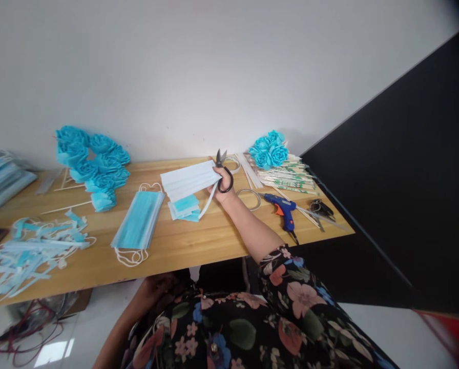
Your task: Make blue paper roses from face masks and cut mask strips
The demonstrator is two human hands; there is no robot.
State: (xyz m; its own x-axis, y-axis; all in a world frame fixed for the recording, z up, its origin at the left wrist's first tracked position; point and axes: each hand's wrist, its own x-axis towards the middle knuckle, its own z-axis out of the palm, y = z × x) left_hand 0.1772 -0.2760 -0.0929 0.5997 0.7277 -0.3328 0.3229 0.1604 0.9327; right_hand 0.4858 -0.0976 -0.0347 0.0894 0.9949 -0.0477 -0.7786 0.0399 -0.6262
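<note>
My right hand (225, 190) is raised over the middle of the table, closed on black-handled scissors (230, 180) whose blades point up and stand slightly apart. The same hand pinches a face mask (189, 179), its pale side towards me, with a cut white strip (208, 202) hanging from it. Beneath the mask lie several cut blue and white mask pieces (187, 207). Below the table's front edge, near my lap, is my left hand (161, 285); shadow hides its fingers. A stack of whole blue masks (139, 220) with ear loops lies left of the cut pieces.
Trimmed strips and loops (37, 248) are heaped on the left. Blue paper-like flowers (95, 164) stand against the wall, and more flowers (270, 149) sit on wrapped sticks (291, 177). A blue glue gun (285, 206), tape rolls (249, 200) and keys (320, 208) lie on the right.
</note>
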